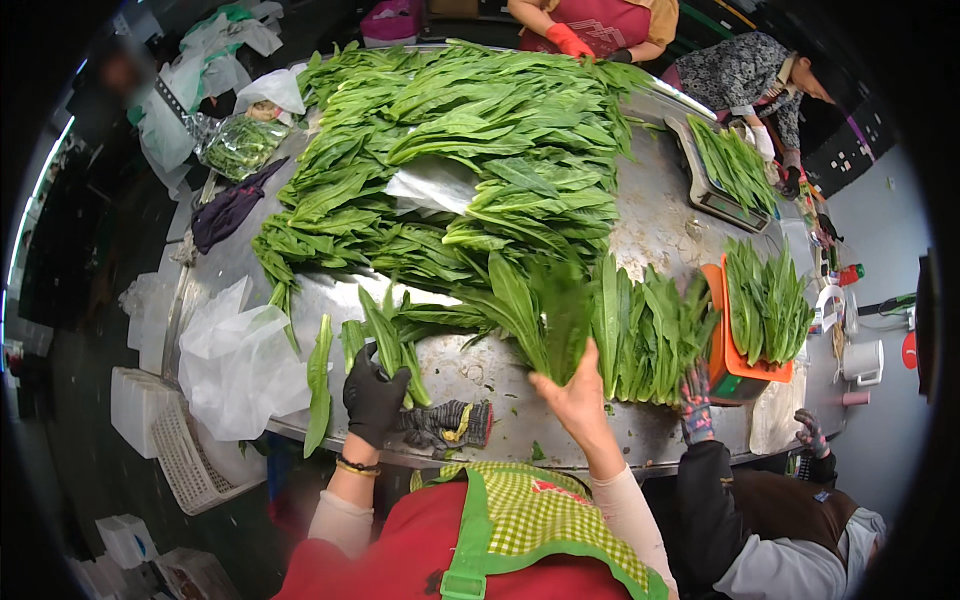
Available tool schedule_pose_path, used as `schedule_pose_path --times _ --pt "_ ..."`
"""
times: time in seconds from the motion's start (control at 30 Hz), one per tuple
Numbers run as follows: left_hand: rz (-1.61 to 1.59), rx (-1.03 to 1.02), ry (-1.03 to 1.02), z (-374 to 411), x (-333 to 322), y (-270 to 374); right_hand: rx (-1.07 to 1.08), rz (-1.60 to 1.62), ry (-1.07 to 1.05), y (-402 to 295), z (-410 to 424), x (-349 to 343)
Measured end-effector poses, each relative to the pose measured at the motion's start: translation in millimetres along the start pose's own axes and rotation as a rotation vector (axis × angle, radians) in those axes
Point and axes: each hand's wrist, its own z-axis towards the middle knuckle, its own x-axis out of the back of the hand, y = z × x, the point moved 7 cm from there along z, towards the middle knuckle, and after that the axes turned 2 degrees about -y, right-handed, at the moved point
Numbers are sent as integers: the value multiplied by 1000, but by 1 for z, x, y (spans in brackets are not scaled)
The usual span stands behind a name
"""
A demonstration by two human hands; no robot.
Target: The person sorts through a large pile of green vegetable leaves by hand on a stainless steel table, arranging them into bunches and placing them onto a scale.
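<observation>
Before me on a metal table (457, 364) lies a broad pile of long green leaf lettuce (480, 135). My left hand (375, 394), in a black glove, has its fingers around the lower part of a few leaves (388, 330). My bare right hand (574, 394) is at the base of a leafy bunch (525, 315), part of it blurred; its thumb and fingers look spread, and its hold is unclear. Right of it stands a row of aligned leaves (649, 337). A single leaf (319, 386) lies left of my left hand, and a grey knitted glove (450, 424) lies between my hands.
At right, a co-worker's patterned glove (696, 401) is beside an orange tray (724, 360) of leaves. Beyond sits a scale (724, 202) with more leaves. Two people stand across the table. Clear plastic bags (240, 360) and a dark cloth (236, 206) lie at left, above a white basket (187, 457).
</observation>
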Motion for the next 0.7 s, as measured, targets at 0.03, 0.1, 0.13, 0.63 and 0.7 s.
schedule_pose_path --times 0.03,0.1,0.13,0.63,0.7 --pt "-116 31 -28 -1 6 5 30 -160 -51 -3 -1 -1" --pt "-489 32 -94 -12 10 26 170 -322 43 -29 -10 14" --pt "-693 19 -124 -17 8 33 233 -286 84 -41 -15 22" --pt "-1112 -31 -592 -69 -64 99 -34 773 -394 -55 -47 -14" --pt "-928 -174 -604 -70 -71 80 14 681 -315 -42 -48 -21"
